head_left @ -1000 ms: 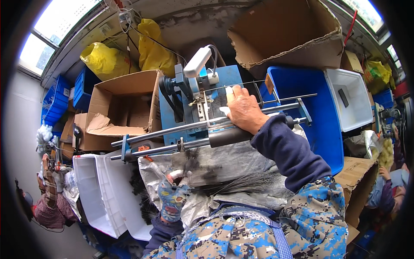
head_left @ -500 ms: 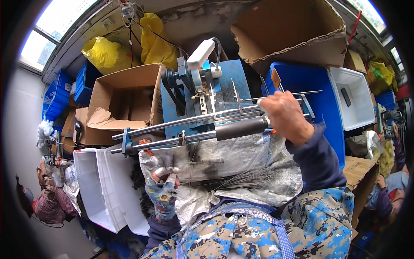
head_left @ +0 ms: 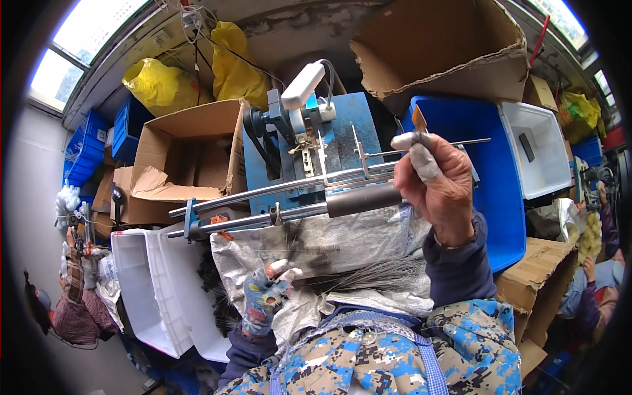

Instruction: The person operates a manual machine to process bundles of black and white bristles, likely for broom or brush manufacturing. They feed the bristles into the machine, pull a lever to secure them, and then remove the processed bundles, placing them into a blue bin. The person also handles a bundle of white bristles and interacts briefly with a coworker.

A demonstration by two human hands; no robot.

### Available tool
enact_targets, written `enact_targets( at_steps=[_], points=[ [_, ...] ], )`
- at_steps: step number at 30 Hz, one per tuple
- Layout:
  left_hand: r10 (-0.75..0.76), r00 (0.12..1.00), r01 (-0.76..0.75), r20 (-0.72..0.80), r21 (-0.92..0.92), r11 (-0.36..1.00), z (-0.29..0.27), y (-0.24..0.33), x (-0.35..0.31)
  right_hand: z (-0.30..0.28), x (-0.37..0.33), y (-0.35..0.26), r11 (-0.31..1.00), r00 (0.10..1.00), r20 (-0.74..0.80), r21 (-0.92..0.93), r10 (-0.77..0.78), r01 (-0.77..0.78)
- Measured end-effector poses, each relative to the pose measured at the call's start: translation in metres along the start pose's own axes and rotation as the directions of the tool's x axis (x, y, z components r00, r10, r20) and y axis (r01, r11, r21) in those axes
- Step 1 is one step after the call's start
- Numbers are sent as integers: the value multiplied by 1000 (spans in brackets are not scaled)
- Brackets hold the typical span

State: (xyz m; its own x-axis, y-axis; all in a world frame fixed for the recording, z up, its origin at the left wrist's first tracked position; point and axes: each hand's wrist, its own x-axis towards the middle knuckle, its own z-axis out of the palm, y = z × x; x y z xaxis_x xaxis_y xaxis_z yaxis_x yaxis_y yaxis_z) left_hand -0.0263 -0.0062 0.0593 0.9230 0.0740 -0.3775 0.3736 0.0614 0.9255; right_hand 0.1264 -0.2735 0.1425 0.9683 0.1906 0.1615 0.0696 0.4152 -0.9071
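My right hand (head_left: 442, 181), white covers on its finger and thumb, is closed in a pinch above the right end of the dark roller handle (head_left: 362, 199). Whatever lies between those fingertips is too small to make out. My left hand (head_left: 264, 295), in a flowered glove with wrapped fingertips, is closed low over the grey-white cloth (head_left: 263, 247) on my lap. What it holds, if anything, is hidden. A bundle of thin dark wires (head_left: 378, 273) lies on the cloth to its right. Ahead stands a blue bench machine (head_left: 355, 131) with long metal rails (head_left: 257, 193) across its front.
A blue bin (head_left: 503, 217) and a white tray (head_left: 540, 151) stand at the right. White bins (head_left: 141, 289) are at the lower left, an open carton (head_left: 187, 141) behind them. A larger carton (head_left: 441, 52) sits at the back. Other people work at both sides.
My right hand has come off the roller handle's end, turned palm toward me and drawn nearer, its fingers now pinched. My left hand has shifted slightly right and down.
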Motion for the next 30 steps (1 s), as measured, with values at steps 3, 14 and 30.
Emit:
enact_targets(
  at_steps=[3,14,30],
  points=[
    [22,999,-19,-24,119,993,20,16,4,-1,47,37,465,905,268,-789,-330,403],
    [-66,997,64,-45,-55,996,20,11,5,2,99,115,-235,946,318,-916,68,325],
    [11,1000,-12,11,23,1000,28,14,6,-9,92,113,-249,976,216,-946,-12,207]
  ],
)
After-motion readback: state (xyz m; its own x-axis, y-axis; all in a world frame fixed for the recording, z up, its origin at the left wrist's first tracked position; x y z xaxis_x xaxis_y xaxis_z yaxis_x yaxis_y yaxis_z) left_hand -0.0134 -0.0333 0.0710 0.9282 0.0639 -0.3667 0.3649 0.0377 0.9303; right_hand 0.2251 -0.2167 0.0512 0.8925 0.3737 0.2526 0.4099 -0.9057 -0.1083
